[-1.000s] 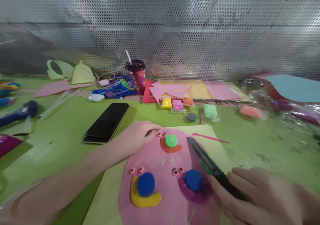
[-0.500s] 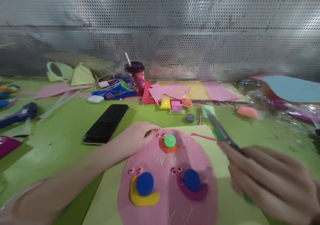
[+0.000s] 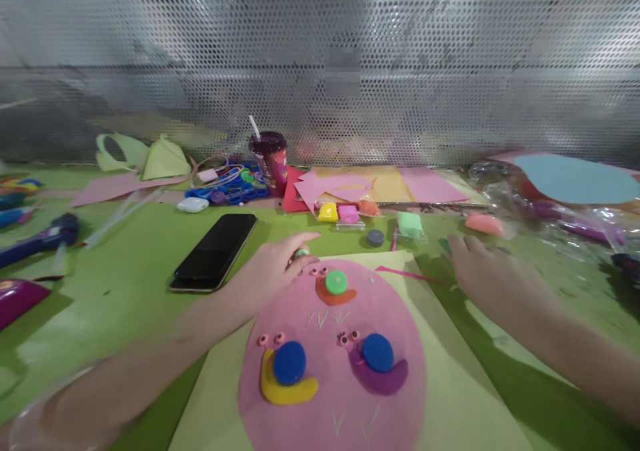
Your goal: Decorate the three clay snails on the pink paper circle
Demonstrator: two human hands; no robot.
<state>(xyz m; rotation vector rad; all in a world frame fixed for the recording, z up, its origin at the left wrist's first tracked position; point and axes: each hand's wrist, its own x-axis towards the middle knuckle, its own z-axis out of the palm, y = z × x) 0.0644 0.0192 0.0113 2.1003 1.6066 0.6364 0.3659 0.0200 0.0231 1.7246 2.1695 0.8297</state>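
Observation:
My left hand (image 3: 283, 257) rests at the top left edge of the pink paper oval (image 3: 320, 364). Its thumb and fingers close round a small pale green lump (image 3: 301, 253), with the index finger stretched out. On the oval are three snails: a yellow body (image 3: 285, 396) with a blue cap, a purple body (image 3: 385, 379) with a blue cap (image 3: 377, 352), and an orange body (image 3: 334, 297) with a green cap (image 3: 337, 282). My right hand (image 3: 473, 261) is low over the table on the right, fingers curled down. A green bit shows at its fingertips; the rest is hidden.
A pale yellow-green sheet (image 3: 450, 384) lies under the oval. Nearby are a phone (image 3: 215, 251), a grey cap (image 3: 375, 238), a green clay packet (image 3: 409, 224) and a pink strip (image 3: 410, 274). Behind stand a cup with a straw (image 3: 270, 163) and paper pieces. A glue gun (image 3: 43, 237) lies left.
My right hand, which held up a grey-and-green tool, has moved forward and down to the table; the tool no longer shows clearly. The left index finger has straightened and a green lump shows.

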